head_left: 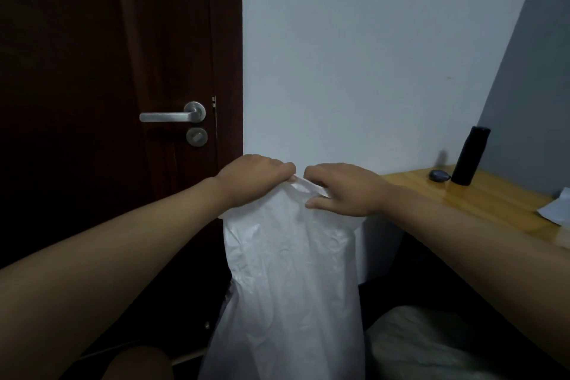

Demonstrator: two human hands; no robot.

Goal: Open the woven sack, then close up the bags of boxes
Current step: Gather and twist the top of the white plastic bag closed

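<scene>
**Between door and desk: both hands at the mouth of the white sack**

At chest height in front of the pale wall, I hold the white sack [287, 271] up by its top edge; it hangs straight down between my forearms to the bottom of the view. My left hand [253, 176] has its fingers curled over the rim, pinching it. My right hand [342, 188] grips the bunched lip just beside it, thumb out below. The knuckles nearly touch.

The material looks thin, soft and crinkled, creasing wherever it is gathered, so I judge it light and limp, likely a little slick. The rim is the place to hold: one layer in each hand, drawn apart. Whether I have separate layers I cannot tell.

On the wooden desk [493, 203] stands a black cylinder [470, 156]; the dark door [108, 71] is at left.
</scene>
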